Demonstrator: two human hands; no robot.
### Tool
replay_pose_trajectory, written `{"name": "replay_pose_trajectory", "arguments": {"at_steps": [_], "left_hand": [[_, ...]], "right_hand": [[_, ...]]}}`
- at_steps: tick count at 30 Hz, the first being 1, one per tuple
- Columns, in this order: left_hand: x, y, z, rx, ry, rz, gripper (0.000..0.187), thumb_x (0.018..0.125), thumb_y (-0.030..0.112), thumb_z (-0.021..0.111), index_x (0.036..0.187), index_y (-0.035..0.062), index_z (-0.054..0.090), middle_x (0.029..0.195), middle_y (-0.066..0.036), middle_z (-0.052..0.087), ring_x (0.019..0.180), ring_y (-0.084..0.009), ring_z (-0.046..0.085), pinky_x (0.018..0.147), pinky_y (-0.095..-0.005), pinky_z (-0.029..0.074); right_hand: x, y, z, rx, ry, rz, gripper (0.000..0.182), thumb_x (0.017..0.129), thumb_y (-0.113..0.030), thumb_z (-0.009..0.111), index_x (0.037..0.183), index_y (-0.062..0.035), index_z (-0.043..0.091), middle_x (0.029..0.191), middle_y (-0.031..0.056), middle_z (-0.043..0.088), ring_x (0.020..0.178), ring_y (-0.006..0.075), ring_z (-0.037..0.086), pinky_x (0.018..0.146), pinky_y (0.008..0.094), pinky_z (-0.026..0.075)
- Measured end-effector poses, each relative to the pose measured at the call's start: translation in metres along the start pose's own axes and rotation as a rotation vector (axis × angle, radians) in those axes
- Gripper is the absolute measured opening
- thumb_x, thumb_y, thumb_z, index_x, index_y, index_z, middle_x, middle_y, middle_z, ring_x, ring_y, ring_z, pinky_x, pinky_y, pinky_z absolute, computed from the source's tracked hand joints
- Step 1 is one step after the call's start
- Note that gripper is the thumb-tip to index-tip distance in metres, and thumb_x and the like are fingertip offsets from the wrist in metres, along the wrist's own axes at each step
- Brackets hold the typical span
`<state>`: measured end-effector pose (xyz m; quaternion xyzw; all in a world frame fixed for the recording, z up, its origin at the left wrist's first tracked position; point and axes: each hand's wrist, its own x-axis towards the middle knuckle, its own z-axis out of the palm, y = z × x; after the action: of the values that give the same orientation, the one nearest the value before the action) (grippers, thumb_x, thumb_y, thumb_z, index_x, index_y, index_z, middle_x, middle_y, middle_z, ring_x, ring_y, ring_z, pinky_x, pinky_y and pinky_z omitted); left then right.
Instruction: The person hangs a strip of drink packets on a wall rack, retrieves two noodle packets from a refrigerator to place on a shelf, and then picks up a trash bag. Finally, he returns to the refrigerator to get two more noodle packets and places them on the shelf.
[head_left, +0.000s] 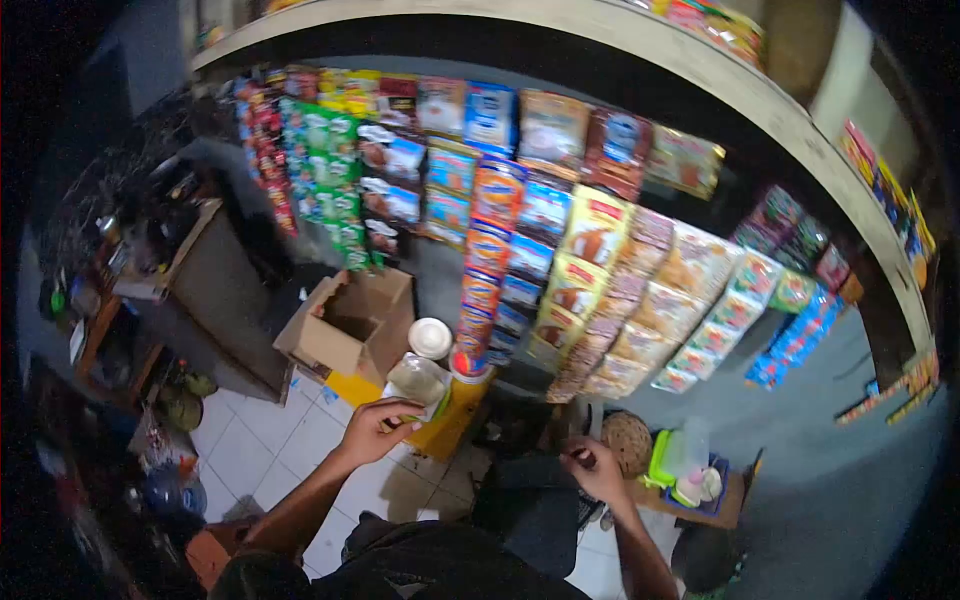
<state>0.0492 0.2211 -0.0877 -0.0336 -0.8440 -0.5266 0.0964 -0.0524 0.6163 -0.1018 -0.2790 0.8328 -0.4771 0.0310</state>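
Note:
My left hand (pixel 382 430) is held out over the near side of a small yellow bench (pixel 437 432). Its fingers are bent with a gap to the thumb, and nothing shows between them. Just beyond the fingertips is a clear container (pixel 418 380) with a pale top and a bit of green at its side. My right hand (pixel 595 470) hovers farther right, fingers loosely curled around a dark gap with nothing visible in it. Close beside it lies a round brown woven item (pixel 627 443).
Strips of sachets (pixel 600 240) hang across the front below a curved shelf edge (pixel 560 22). An opened cardboard box (pixel 350 322) and a white-lidded tub (pixel 430 338) stand behind the clear container. A green container (pixel 660 460) sits at right. A cabinet (pixel 225 300) is at left.

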Motion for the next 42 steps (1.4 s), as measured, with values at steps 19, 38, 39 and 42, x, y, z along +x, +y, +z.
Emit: {"name": "replay_pose_trajectory", "arguments": {"at_steps": [19,38,39,42], "left_hand": [[-0.273,-0.049,-0.222,0.032,0.725,-0.197,0.021,0.082,0.008,0.071,0.103,0.0050,0.070,0.115,-0.013,0.065,0.110,-0.0258,0.061,0.095,-0.0355,0.045],[-0.251,-0.129,-0.335,0.101,1.012,-0.394,0.041,0.087,0.022,0.065,0.125,0.0084,0.058,0.139,-0.016,0.047,0.132,-0.0314,0.041,0.109,-0.0427,0.030],[-0.241,-0.131,-0.348,0.113,1.021,-0.401,0.041,0.087,0.022,0.065,0.125,0.0084,0.058,0.139,-0.016,0.047,0.132,-0.0314,0.041,0.109,-0.0427,0.030],[-0.223,-0.137,-0.381,0.134,1.045,-0.401,0.042,0.087,0.022,0.064,0.126,0.0087,0.057,0.140,-0.016,0.046,0.133,-0.0316,0.040,0.110,-0.0425,0.030]], "right_hand": [[0.106,-0.258,0.386,0.315,-0.598,-0.234,0.038,0.089,-0.019,0.066,0.124,-0.0092,0.055,0.129,0.0087,0.054,0.120,0.0232,0.051,0.095,0.0385,0.045],[0.232,-0.292,0.571,0.452,-0.871,-0.271,0.037,0.095,-0.018,0.054,0.132,-0.0097,0.050,0.144,0.0094,0.041,0.135,0.0226,0.036,0.108,0.0393,0.032],[0.247,-0.294,0.580,0.463,-0.882,-0.276,0.037,0.095,-0.018,0.054,0.132,-0.0097,0.050,0.144,0.0094,0.041,0.135,0.0226,0.036,0.108,0.0393,0.032],[0.281,-0.298,0.608,0.587,-0.931,-0.142,0.037,0.097,-0.016,0.050,0.132,-0.0037,0.049,0.143,0.0123,0.040,0.134,0.0218,0.036,0.108,0.0349,0.032]]}}
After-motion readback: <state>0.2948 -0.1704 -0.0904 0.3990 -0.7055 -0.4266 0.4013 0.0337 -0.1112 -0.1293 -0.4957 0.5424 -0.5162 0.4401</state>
